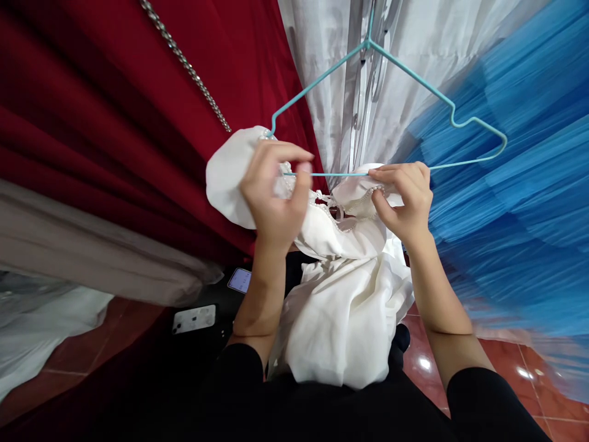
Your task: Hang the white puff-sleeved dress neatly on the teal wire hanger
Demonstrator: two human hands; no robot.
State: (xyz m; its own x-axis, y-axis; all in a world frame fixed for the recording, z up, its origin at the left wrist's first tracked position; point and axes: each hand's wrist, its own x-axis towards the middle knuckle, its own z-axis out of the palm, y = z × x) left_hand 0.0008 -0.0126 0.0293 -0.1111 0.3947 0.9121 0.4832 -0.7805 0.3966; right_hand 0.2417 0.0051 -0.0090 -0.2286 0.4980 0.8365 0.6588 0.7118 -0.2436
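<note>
A white dress [343, 313] with a beaded neckline is bunched over my lap, its puffed sleeve [230, 175] at the left. The thin light-blue hanger [407, 70] stands above it, hook upward, its left end at the beaded edge of that sleeve. My left hand [276, 190], slightly blurred, is at the sleeve beside the hanger's bottom bar, thumb and fingers apart. Over on the right, my right hand [402, 196] has its fingertips on the bar and its thumb at the beaded neckline, gripping the dress. The hanger's right end is bare of cloth.
Red fabric [257, 73] hangs at the left, with a beaded trim [188, 67]. Blue tulle [519, 202] hangs close on the right, and white cloth [418, 37] behind. Two phones, one white [194, 319] and one with a lit screen [239, 280], lie on a black surface at the left.
</note>
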